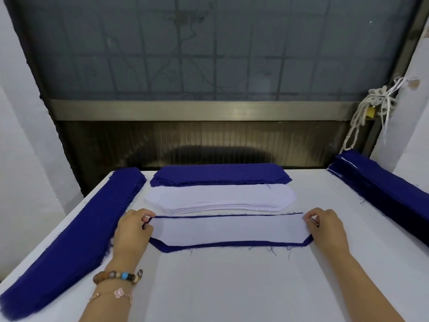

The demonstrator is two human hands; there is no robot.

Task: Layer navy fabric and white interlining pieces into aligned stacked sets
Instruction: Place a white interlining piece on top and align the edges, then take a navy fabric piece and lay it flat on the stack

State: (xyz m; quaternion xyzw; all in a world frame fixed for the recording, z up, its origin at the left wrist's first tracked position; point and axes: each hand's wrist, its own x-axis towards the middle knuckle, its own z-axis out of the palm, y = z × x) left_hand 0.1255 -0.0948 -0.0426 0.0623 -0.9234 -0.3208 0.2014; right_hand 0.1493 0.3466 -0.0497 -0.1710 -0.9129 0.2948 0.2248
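Note:
A white interlining piece (228,230) lies on a navy fabric piece (232,244), whose edge shows as a thin border all round. My left hand (133,231) pinches the left end of this pair, and my right hand (327,228) pinches the right end. Just behind them sits a stack of white interlining (220,198). Behind that is a stack of navy fabric (220,174) at the table's far edge.
A long navy stack (76,233) runs along the left side of the white table (232,287). Another tall navy stack (380,184) lies along the right side. A dark metal-framed panel (209,66) rises behind the table, with white cord (371,108) hanging at its right.

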